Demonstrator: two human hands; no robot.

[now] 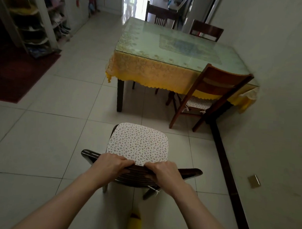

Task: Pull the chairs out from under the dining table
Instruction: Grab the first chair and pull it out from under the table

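A dark wooden chair [192, 171] with a white patterned seat cushion [138, 142] stands on the tiled floor, well clear of the dining table [168, 44]. My left hand [111, 162] and my right hand [164, 172] both grip its top back rail, close together. The table has a glass top over a yellow cloth. A second chair [213, 86] sits at the table's near side, its seat partly under the top. Two more chairs [160, 13] [205, 32] stand at the far side, only their backs showing.
A wall [272, 86] with a dark skirting board runs along the right, touching the table. Shelves with shoes [37, 19] and a red rug [16, 74] lie at the left. A bright doorway is at the back. A yellow slipper [135, 219] shows below the chair.
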